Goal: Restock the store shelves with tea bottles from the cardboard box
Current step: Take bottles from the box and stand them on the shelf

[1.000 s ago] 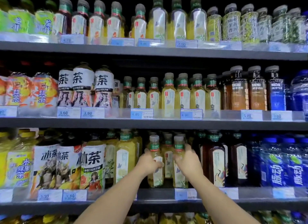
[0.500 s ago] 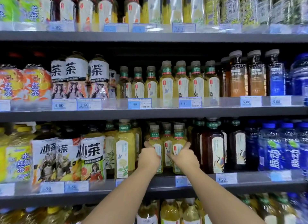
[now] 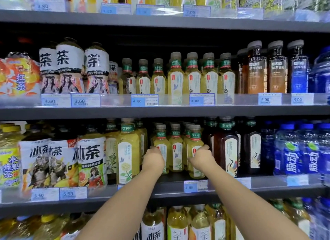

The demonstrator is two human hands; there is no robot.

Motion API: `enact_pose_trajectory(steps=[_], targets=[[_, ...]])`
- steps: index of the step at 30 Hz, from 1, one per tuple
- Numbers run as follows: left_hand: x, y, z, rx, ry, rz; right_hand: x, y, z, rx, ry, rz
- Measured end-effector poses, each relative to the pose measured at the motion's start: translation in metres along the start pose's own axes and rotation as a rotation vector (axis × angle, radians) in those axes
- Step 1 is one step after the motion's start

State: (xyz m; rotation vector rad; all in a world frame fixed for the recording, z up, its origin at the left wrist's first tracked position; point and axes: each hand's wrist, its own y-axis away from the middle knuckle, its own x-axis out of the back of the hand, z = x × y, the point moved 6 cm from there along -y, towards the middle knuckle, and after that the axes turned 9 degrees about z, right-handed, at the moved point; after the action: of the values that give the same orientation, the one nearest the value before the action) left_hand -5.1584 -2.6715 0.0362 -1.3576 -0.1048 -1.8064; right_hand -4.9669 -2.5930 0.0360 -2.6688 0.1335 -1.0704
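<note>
Head view: left hand [image 3: 153, 158], right hand [image 3: 201, 158] still gripping tea bottles [image 3: 175, 150], pushed deeper.

Dark grey metal shelving [image 3: 160, 112] fills the whole view, clear plastic rails along the shelf edges carrying blue-and-white price tags [image 3: 144, 100], shadowed black gaps under each shelf, even overhead light.

the small tea bottles [image 3: 175, 150] on the shelf [image 3: 160, 189] hold pale yellow-green liquid, with grey caps, green neck bands and white labels bearing a small red mark. the shelf is dark grey, its price tags [image 3: 195, 186] blue and white. to the right stand dark brown bottles [image 3: 225, 146] with white crane-patterned labels, then blue bottles [image 3: 292, 150]. left, cartoon-printed white bottles [image 3: 91, 161].
</note>
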Motion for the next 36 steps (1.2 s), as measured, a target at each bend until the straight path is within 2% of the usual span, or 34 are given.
enact_pose_trajectory(steps=[8, 14, 21, 26, 30, 36], targets=[[-0.002, -0.002, 0.002, -0.049, -0.084, -0.053, 0.001, 0.0, 0.009, 0.05, -0.03, 0.0], [0.024, 0.041, 0.007, -0.205, 0.018, 0.086, 0.015, 0.037, 0.009, 0.018, -0.013, -0.007], [0.063, 0.13, 0.008, -0.399, 0.041, 0.181, 0.053, 0.12, -0.005, 0.301, 0.073, 0.116], [0.067, 0.198, -0.008, -0.462, 0.084, 0.218, 0.052, 0.18, 0.02, 0.37, 0.039, 0.113], [0.033, 0.262, -0.043, -0.5, 0.156, 0.229, 0.016, 0.235, 0.073, 0.475, 0.017, 0.115], [-0.087, 0.357, -0.129, -0.479, 0.093, 0.058, -0.087, 0.317, 0.19, 0.463, 0.04, -0.021]])
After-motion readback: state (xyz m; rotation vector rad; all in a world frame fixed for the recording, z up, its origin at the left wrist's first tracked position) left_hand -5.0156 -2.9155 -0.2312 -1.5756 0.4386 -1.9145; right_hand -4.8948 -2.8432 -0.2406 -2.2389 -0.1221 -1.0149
